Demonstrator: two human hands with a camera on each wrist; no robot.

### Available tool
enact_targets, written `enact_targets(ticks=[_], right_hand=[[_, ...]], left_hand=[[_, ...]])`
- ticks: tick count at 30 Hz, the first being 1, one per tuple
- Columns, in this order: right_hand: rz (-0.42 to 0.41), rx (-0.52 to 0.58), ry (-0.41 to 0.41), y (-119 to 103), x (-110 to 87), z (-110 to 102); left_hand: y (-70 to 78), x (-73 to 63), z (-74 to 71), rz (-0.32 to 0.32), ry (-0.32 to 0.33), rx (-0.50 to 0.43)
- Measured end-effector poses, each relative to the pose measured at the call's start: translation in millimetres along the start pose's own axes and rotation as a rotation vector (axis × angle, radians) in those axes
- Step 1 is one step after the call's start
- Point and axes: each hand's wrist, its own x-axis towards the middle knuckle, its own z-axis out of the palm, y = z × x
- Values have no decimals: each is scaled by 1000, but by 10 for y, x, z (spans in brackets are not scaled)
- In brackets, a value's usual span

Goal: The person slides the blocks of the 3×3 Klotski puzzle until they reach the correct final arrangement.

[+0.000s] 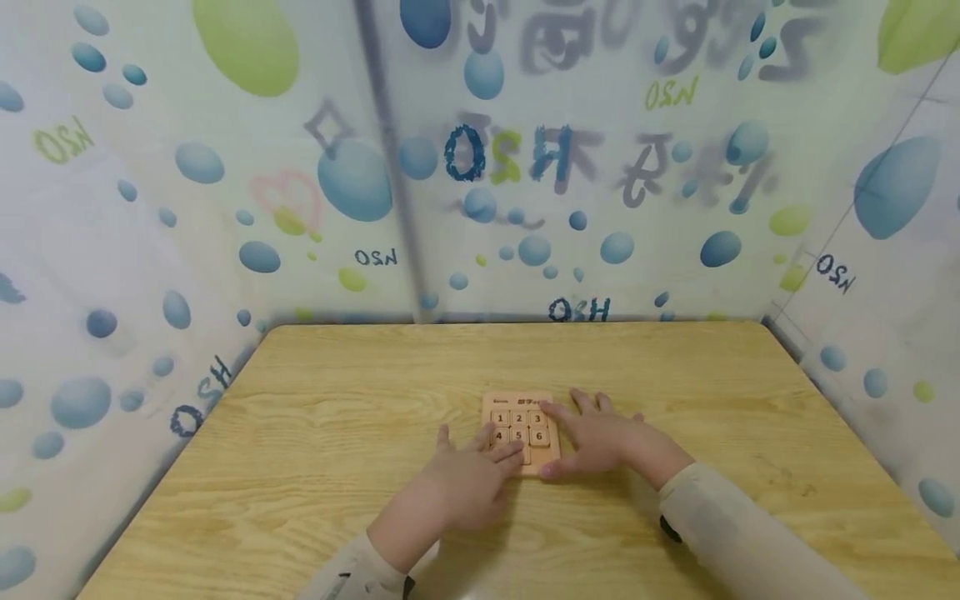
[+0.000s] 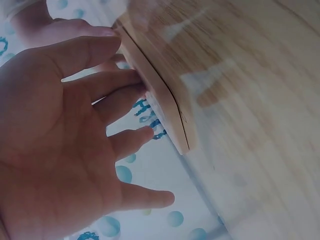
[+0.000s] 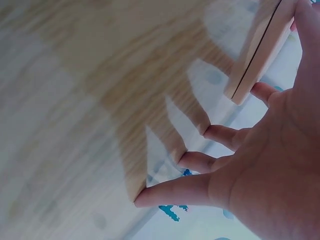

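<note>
A number slide puzzle (image 1: 543, 459) lies flat on the wooden table, its square tiles (image 1: 519, 418) marked 1 to 6 showing. My left hand (image 1: 463, 487) reaches over its lower left, fingers spread, with fingertips on the lower tiles; it covers part of that row. At the right side, my right hand (image 1: 606, 440) touches the upper right with its index finger and the lower right corner with its thumb. In the right wrist view, the other fingertips (image 3: 192, 161) of that hand rest on the table. The left wrist view shows the puzzle's thin wooden edge (image 2: 162, 97) beyond the fingers.
The wood-grain table (image 1: 337, 392) reflects the hands. A pale curtain-like wall (image 1: 480, 233) with blue and green drop prints stands behind its far edge and along both sides.
</note>
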Motion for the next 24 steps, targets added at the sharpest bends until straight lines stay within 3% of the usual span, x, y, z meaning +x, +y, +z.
enact_targets(ticks=[9, 14, 18, 24], right_hand=[[-11, 1, 14, -6, -13, 16], [-9, 1, 7, 21, -13, 55], [-16, 5, 4, 55, -22, 58], [-45, 16, -26, 87, -22, 28]], left_hand=[[-101, 50, 30, 19, 2, -56], [-270, 106, 90, -77, 57, -44], [-377, 154, 108, -162, 51, -74], [-400, 167, 98, -179, 26, -91]])
